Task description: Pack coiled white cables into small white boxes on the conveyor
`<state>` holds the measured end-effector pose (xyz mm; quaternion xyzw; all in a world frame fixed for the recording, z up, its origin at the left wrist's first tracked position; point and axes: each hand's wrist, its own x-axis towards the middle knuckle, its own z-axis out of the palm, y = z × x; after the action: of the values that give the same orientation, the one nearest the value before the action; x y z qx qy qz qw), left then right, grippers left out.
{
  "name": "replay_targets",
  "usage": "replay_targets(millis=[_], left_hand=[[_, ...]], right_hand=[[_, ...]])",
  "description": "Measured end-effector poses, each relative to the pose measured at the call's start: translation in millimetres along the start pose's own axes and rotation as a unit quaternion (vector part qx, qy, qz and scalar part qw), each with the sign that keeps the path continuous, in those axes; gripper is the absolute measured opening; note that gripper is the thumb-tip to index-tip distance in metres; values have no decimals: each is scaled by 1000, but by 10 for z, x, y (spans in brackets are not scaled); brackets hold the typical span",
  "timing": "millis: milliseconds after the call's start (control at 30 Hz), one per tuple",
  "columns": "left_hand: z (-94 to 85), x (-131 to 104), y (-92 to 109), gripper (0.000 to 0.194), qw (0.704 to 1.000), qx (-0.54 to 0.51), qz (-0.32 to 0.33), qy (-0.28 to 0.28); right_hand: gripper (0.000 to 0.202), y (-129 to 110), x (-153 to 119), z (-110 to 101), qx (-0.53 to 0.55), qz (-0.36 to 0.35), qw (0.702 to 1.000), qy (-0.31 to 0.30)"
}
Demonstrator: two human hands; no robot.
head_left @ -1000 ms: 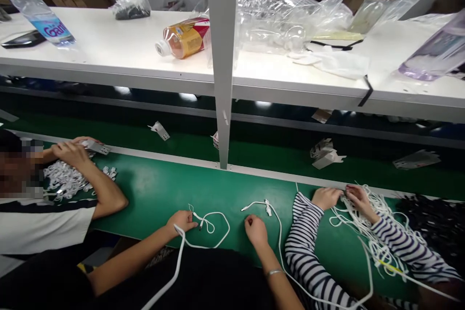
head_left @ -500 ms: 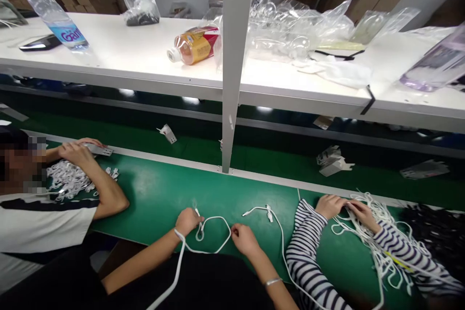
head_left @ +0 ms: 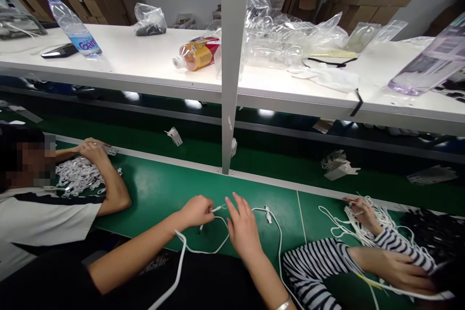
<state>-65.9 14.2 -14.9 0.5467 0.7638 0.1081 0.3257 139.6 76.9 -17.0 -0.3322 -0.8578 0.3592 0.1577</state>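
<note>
My left hand (head_left: 198, 210) is closed in a pinch on a white cable (head_left: 212, 253) close to its end. A white plug (head_left: 217, 209) pokes out beyond the fingertips, with a small clear piece at its tip. Another end of cable with a dark tip (head_left: 201, 228) hangs just below the hand. The cable loops over the green bench (head_left: 156, 184) toward me. My right hand (head_left: 244, 227) is open, fingers stretched out, just right of the plug; whether it touches the clear piece I cannot tell. To its right lies a second white cable with connectors (head_left: 268, 215).
At left a co-worker's hand (head_left: 95, 151) is above a pile of white cables (head_left: 78, 177). At right another person in striped sleeves (head_left: 316, 256) handles a bundle of white cables (head_left: 366, 213) beside black parts (head_left: 432, 227). A metal post (head_left: 232, 82) and white shelf (head_left: 138, 58) stand ahead.
My left hand has moved right and slightly up with the cable. My right hand has risen and its fingers have spread. One hand of the striped-sleeved person has come down toward the near edge.
</note>
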Motion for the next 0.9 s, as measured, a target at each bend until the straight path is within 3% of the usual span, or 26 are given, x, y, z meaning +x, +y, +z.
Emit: replay_targets(millis=[67,167,367,433,500,633,767,900], left_hand=[[-100,-153,238,2,998,-4,63,-9],[-191,-324,479,5,994,-15,110,-5],[-168,-404,588,18,985,-81,148,20],[-125,-419,598,18,981,-137,133,30],[-76,-436,607,21,963,-254,90,5],[26,-457,621,31,885,-460,39,-55],[82,-452,642,34,855,-515,39,-54],[95,-435,633,35,855,-512,45,-60]], right_hand=[[64,-94,-8,-57,22,-19,999,-14],[35,-168,-54,-91,110,11,993,-33],[25,-186,-157,-141,276,51,960,21],[27,-144,-177,-147,336,93,937,32],[34,-89,-200,-141,400,149,904,36],[41,-38,-254,-132,512,227,829,11],[40,-80,-278,-186,588,253,766,-61],[38,-90,-271,-224,616,265,734,-106]])
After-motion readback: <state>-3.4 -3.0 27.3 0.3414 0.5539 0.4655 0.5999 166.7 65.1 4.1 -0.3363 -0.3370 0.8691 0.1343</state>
